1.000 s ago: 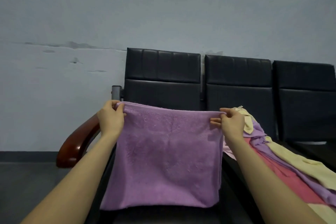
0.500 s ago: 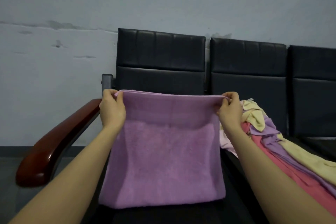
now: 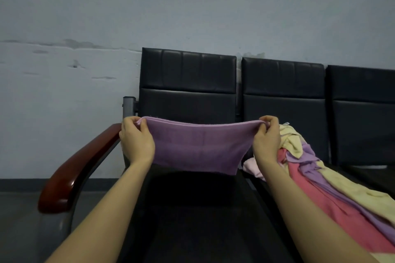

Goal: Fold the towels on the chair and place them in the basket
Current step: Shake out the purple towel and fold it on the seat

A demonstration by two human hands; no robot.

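Purple towel (image 3: 198, 149) now hangs shorter — folded up — both hands' fingers (image 3: 139, 123) pinching its top corners.

No text, label, brand, number or sign can be read anywhere in view. A small white tag (image 3: 286, 123) pokes up from the pile of towels (image 3: 320, 177) just to the right of the right hand (image 3: 266, 141), but it is too small and blurred to show any writing. The purple towel (image 3: 198, 147) pinched between both hands carries no visible print.
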